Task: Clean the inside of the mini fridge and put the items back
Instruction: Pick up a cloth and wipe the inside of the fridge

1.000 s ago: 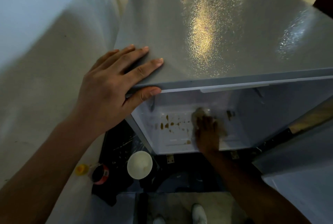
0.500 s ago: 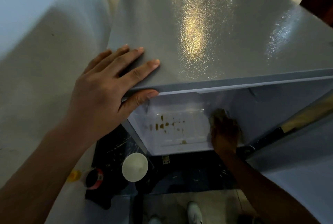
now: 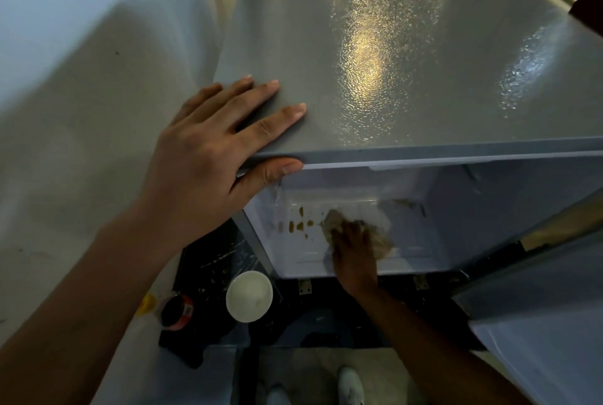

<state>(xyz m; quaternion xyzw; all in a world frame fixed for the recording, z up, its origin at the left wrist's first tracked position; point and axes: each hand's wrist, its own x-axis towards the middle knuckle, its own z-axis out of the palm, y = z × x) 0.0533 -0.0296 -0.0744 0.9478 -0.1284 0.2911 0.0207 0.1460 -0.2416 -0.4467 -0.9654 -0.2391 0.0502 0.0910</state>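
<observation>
Two bare hands in view, both on one mini fridge [image 3: 408, 62], seen from above.

Item 1. Mini fridge: grey, textured top with window glare; door [image 3: 538, 323] swung open at lower right, pale inner face showing. Interior white and without contents as far as seen.

Item 2. Left hand [image 3: 208, 156]: laid on the front left corner of the fridge top, four fingers [image 3: 261, 124] spread flat on the top surface, thumb hooked under the front edge. It clasps the corner loosely; nothing is held in it.

Item 3. Right hand [image 3: 354, 251]: reached inside the cabinet, low down, pressed on the white interior floor [image 3: 293, 251]. Its fingers are curled down over a crumpled cloth [image 3: 378, 238], pale brownish, which lies flat against the floor beneath and beside the hand.

Item 4. Stains [image 3: 298, 225]: several small brown spots on the interior floor, just left of the cloth, not touched by it.

Item 5. On the dark floor area in front of the fridge, left side: one white bowl [image 3: 249, 297], upright, seemingly without contents; beside it a dark jar with red label [image 3: 177, 311]; next to that a small yellow object [image 3: 148, 303], too blurred to identify.

Item 6. Pale shoes [image 3: 350, 385] at the bottom edge of the view.
</observation>
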